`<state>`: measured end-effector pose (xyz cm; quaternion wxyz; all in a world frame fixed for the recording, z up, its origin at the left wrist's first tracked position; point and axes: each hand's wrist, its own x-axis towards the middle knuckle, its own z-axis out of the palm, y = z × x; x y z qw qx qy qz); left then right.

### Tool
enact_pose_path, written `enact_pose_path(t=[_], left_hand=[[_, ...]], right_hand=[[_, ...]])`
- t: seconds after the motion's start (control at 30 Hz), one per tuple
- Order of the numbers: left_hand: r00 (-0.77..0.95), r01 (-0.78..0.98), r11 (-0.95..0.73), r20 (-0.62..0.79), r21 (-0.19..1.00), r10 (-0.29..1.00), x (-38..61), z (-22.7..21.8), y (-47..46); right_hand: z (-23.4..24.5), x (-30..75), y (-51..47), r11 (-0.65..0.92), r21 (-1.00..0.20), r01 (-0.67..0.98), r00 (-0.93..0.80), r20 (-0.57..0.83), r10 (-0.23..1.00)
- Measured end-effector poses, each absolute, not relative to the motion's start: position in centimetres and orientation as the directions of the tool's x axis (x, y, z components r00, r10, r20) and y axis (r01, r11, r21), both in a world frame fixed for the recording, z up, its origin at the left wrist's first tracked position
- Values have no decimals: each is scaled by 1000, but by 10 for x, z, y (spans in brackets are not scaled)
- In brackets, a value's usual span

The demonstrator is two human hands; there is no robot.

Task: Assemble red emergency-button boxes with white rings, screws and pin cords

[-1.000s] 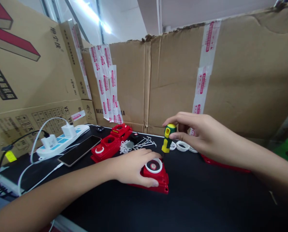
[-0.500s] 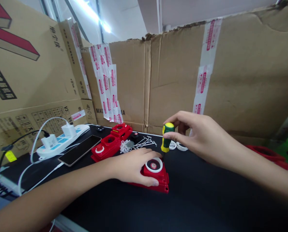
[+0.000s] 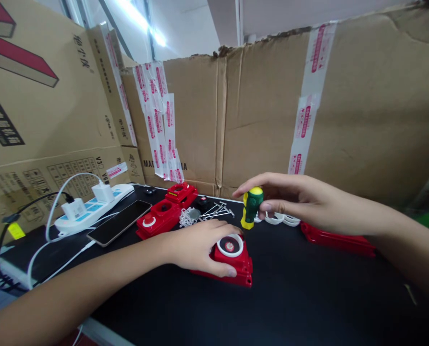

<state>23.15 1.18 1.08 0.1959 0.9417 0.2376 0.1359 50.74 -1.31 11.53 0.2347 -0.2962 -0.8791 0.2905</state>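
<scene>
1. Screwdriver (image 3: 251, 207): short, green and yellow handle, long axis near upright with a slight tilt; yellow cap uppermost, working end pointing down toward the far right corner of the red housing (image 3: 232, 262). The tip itself cannot be made out
2. Right hand (image 3: 300, 202): fingers closed on the screwdriver handle near its top, thumb on the near side, forefinger curved over the far side; the handle sits at the fingertips, not in the palm
3. Red housing: lies flat on the black tabletop (image 3: 308, 298), a white ring with a dark centre on its top face, directly below and just in front of the screwdriver
4. Left hand (image 3: 200, 247): pressed palm down on the left part of the housing, fingers wrapped over its near and far edges, holding it
5. Behind the hands: loose screws (image 3: 217, 211), white rings (image 3: 282, 219), more red parts (image 3: 160, 216)
6. Far left: a phone (image 3: 119, 223) and a power strip (image 3: 91, 209) with chargers plugged in
7. Right: a flat red piece (image 3: 338, 239) beneath the right forearm
8. Cardboard walls (image 3: 264, 110) enclose the tabletop
</scene>
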Motion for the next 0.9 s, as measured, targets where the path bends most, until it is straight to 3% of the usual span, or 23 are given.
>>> enact_pose_path(t=[0.23,0.6,0.9], left_hand=[[848,395,-819,177,417,500,232,9,11],[813,459,-795,173,396,555,237,11,0],[799,476,-787,182,393,574,237,11,-2]], right_hand=[[112,505,-11,660,-628,412,-652,302,695],[107,492,-23,652,-377,658,-455,490,743],[103,480,-32,618,-302,726,-373,582,722]])
